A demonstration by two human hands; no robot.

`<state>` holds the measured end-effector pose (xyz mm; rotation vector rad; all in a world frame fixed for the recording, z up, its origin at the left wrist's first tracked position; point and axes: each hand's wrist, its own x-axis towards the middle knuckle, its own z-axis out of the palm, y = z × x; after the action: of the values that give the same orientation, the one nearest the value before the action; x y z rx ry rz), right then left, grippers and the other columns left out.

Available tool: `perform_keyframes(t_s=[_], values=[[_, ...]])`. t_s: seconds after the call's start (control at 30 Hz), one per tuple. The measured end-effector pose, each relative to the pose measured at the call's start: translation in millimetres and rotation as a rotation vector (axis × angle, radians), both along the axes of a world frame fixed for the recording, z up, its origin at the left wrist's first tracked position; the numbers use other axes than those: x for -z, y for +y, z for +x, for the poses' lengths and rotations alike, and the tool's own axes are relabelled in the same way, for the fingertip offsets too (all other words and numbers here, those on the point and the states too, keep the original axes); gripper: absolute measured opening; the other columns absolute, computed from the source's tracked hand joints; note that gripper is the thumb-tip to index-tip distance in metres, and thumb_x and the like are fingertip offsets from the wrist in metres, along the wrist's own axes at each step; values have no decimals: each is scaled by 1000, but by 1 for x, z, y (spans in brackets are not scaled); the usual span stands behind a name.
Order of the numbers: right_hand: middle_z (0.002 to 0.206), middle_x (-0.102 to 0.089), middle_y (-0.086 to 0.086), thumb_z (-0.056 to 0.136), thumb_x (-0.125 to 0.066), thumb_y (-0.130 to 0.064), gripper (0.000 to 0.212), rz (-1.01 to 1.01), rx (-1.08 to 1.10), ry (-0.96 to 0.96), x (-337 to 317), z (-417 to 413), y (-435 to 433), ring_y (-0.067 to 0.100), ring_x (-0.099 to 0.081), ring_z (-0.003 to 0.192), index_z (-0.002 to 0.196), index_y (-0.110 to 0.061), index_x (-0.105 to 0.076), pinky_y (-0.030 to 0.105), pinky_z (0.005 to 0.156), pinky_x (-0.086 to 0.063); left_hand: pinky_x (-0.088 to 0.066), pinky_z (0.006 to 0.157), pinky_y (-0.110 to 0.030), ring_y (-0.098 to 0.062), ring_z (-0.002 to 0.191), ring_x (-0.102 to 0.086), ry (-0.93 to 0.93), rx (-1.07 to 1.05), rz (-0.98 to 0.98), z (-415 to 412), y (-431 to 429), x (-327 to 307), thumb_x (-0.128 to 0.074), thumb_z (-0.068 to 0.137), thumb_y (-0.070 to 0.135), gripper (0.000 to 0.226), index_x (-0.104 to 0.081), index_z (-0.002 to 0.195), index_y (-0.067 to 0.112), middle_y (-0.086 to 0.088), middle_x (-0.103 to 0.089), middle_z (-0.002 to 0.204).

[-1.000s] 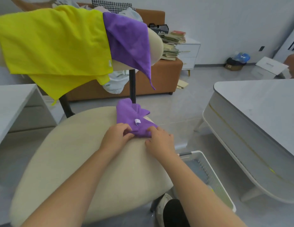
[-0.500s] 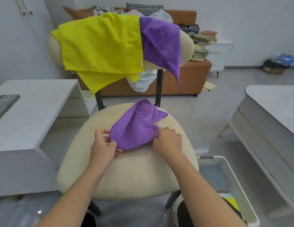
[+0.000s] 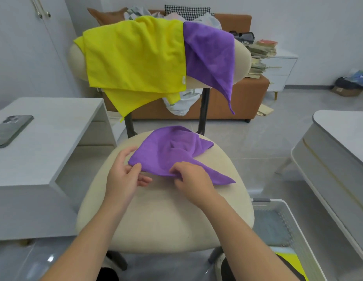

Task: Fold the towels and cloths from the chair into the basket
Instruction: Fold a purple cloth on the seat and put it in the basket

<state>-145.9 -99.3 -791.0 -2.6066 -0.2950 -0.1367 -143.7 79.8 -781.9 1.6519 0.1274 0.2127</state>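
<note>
Lying rumpled on the chair seat, purple cloth spreads from both hands toward the seat's back. Left hand pinches its near-left corner; right hand pinches the near edge midway. Loose pointed tail trails toward the seat's right, nearer the right hand. Probably needs flattening first. Basket sits right of the seat; yellow towel and second purple cloth hang above it.

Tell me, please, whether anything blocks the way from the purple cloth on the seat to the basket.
Nothing visible does: the purple cloth lies on the seat, and the basket stands open on the floor beside it.
</note>
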Motion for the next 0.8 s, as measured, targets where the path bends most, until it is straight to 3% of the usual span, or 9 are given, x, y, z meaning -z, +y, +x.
perform_keyframes(t_s=[0.07, 0.17, 0.27, 0.4, 0.53, 0.63, 0.7, 0.8], values=[[110, -65, -2, 86, -51, -10, 27, 15, 99, -36, -3, 3, -3, 22, -57, 102, 109, -19, -63, 34, 81, -44, -55, 59, -26, -20, 60, -68, -44, 7, 71, 4, 5, 0, -40, 96, -1, 32, -66, 103, 15, -17, -66, 83], [107, -64, -1, 88, -51, -12, 22, -83, 211, -44, -5, 9, -15, 25, -57, 98, 106, -19, -60, 31, 68, -36, -55, 67, -27, -12, 69, -69, -82, -7, 201, 9, 12, 2, -45, 92, -1, 33, -67, 104, 21, -8, -71, 86], [106, -64, -1, 84, -50, -7, 29, -85, 334, 0, -8, 13, -31, 26, -58, 100, 107, -20, -62, 32, 75, -45, -48, 68, -19, -2, 72, -68, -132, -81, 426, 13, 22, 8, -56, 88, 5, 28, -67, 99, 28, 7, -71, 83], [96, -68, 1, 77, -47, -2, 37, 69, 433, 2, -13, 17, -58, 27, -60, 90, 97, -24, -69, 31, 71, -45, -49, 72, -33, -19, 73, -64, -142, -235, 478, 19, 38, 12, -64, 89, 13, 7, -68, 91, 19, -1, -67, 89], [90, -70, 1, 80, -47, 0, 39, 282, 433, -61, -18, 18, -74, 23, -59, 84, 97, -23, -73, 34, 72, -49, -44, 72, -29, -11, 75, -49, -204, -237, 592, 23, 49, 7, -68, 87, 17, 5, -65, 85, 13, -1, -50, 106], [94, -64, 3, 89, -46, -6, 32, 389, 426, -85, -26, 12, -80, 19, -55, 88, 99, -21, -73, 29, 70, -39, -42, 57, -18, -11, 64, -58, -157, -158, 543, 18, 45, -1, -63, 89, 13, 7, -64, 86, 19, -2, -64, 83], [85, -65, 5, 91, -46, -8, 29, 448, 428, -105, -38, 4, -83, 18, -54, 82, 90, -19, -72, 29, 66, -36, -39, 51, -11, -5, 61, -61, -138, -133, 510, 13, 40, -11, -57, 91, 7, 14, -64, 88, 20, -1, -65, 69], [71, -66, -8, 89, -49, -8, 30, 569, 446, -178, -74, -11, -87, 13, -56, 71, 80, -27, -69, 27, 64, -41, -39, 54, -9, -3, 60, -60, -255, -175, 503, 7, 36, -41, -59, 90, 5, 14, -65, 89, 18, -5, -66, 75]])
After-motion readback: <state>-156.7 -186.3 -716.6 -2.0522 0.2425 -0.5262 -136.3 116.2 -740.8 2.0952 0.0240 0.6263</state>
